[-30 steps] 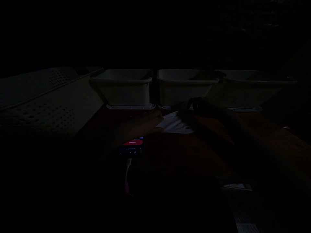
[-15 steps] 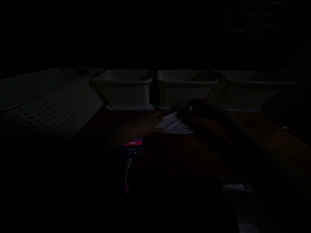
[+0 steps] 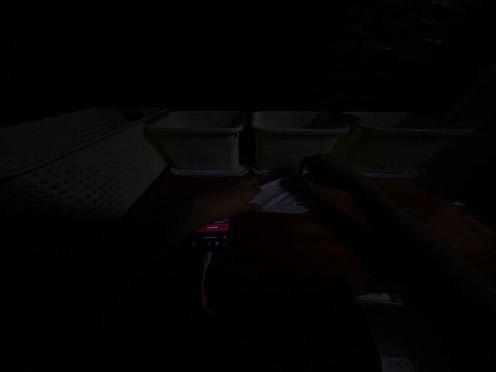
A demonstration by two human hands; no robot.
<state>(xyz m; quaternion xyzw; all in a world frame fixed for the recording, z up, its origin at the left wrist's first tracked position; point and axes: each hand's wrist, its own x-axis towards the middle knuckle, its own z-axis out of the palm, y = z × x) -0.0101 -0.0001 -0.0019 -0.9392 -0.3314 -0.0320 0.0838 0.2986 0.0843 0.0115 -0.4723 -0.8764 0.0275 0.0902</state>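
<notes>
The scene is very dark. A pale sheet, paper or cloth (image 3: 281,199), lies on the reddish table in front of the bins. My left hand (image 3: 228,199) rests at the sheet's left edge and touches it. My right hand (image 3: 313,168) is at the sheet's far right corner, with my forearm running down to the right. The fingers of both hands are lost in the dark.
Three pale plastic bins stand in a row at the back: left (image 3: 199,139), middle (image 3: 298,137), right (image 3: 399,139). A perforated pale panel (image 3: 77,160) lies at the left. A phone with a red screen (image 3: 212,233) and a white cable (image 3: 204,268) sits near me. A small pale object (image 3: 382,298) lies at lower right.
</notes>
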